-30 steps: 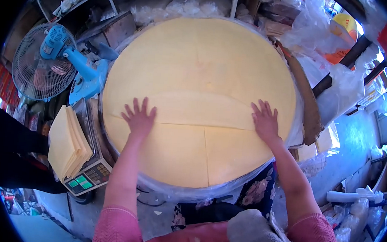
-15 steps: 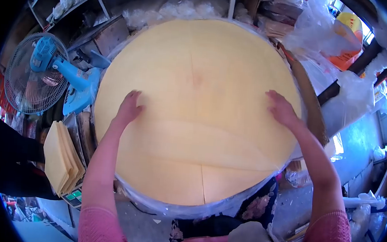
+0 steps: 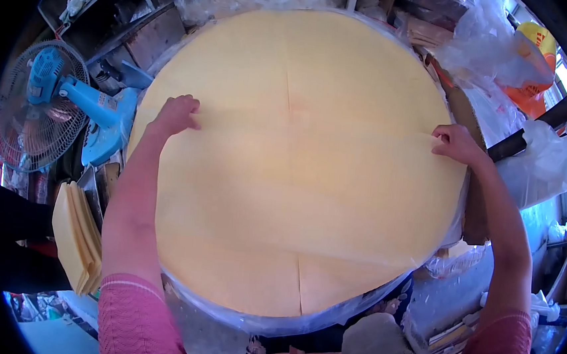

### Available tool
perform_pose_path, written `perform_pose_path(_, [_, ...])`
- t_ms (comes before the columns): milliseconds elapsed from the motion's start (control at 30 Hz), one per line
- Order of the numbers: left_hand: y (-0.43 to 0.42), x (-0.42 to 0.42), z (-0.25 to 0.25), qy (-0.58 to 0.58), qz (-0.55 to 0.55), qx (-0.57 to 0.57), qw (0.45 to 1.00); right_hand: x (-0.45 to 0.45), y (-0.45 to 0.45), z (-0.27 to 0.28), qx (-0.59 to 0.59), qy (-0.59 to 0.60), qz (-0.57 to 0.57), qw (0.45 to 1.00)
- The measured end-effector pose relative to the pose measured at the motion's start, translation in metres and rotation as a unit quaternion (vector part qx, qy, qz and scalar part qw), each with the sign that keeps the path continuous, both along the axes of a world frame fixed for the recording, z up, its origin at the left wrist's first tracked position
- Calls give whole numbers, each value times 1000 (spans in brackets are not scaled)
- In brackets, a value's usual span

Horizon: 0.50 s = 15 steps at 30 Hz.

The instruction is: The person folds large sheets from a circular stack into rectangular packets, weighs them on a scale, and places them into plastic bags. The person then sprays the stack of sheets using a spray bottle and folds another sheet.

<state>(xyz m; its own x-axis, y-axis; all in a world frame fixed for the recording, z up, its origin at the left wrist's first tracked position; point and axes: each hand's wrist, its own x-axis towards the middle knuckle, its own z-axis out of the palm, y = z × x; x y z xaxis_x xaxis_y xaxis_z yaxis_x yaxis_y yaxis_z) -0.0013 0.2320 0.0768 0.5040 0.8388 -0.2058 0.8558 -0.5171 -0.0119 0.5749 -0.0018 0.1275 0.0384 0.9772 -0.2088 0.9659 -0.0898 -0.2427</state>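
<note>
A thin pale yellow sheet (image 3: 309,186) lies over a large round stack of the same material. My left hand (image 3: 180,113) pinches the sheet's far edge at the left. At the right, my right hand (image 3: 451,141) has its fingers closed on the same edge. Between the hands the edge runs almost straight across the round. Near my body a lower layer shows a seam running toward me. Another short seam shows beyond the hands.
On the left stand a blue fan (image 3: 50,92) and a pile of folded yellow sheets (image 3: 77,237). Beside them is a person's dark-clothed limb (image 3: 19,236). Cardboard (image 3: 474,212) and plastic bags (image 3: 544,164) border the right; shelves with bundled plastic are behind.
Both hands have moved away from my body and farther apart, from spread flat to closed on the sheet's edge. The sheet's far edge has come up with them. The view has shifted.
</note>
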Motion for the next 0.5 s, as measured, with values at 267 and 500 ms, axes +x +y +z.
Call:
perform_pose_path(267, [-44, -33, -46, -77, -130, 293, 944, -31, -81, -43, 126, -189, 146, 963])
perform_pose_path(500, [-57, 6, -49, -226, -6, -59, 972, -35, -81, -53, 97, -227, 196, 949])
